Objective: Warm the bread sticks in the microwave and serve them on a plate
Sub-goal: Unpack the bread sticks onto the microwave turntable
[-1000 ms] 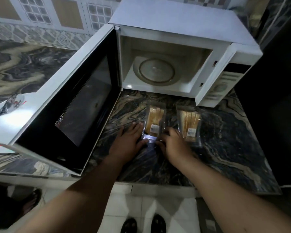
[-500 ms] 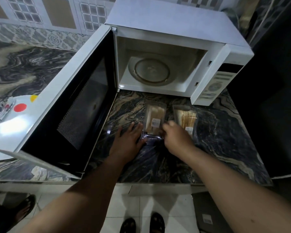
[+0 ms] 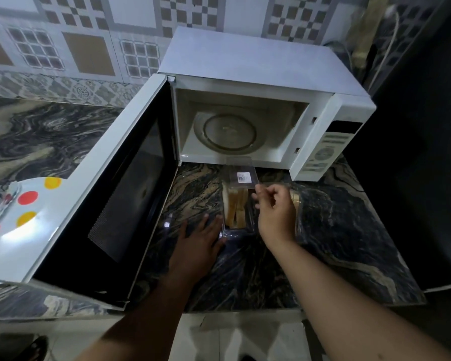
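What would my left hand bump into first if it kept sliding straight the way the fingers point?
Probably the clear bread stick container: the left hand lies flat on the counter, fingers aimed up and right, their tips already at its near left corner. Beyond it stands the open microwave. Contact is hard to judge.

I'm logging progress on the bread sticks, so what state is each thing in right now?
Microwave: door swung wide open, turntable bare.
Near bread stick pack: clear lid raised, sticks still inside.
Second pack: mostly hidden behind the right hand, state unclear.
Left hand: flat on the counter, against the pack's left side.
Right hand: holding the lid's edge.
Dotted plate: on the counter, left of the door.
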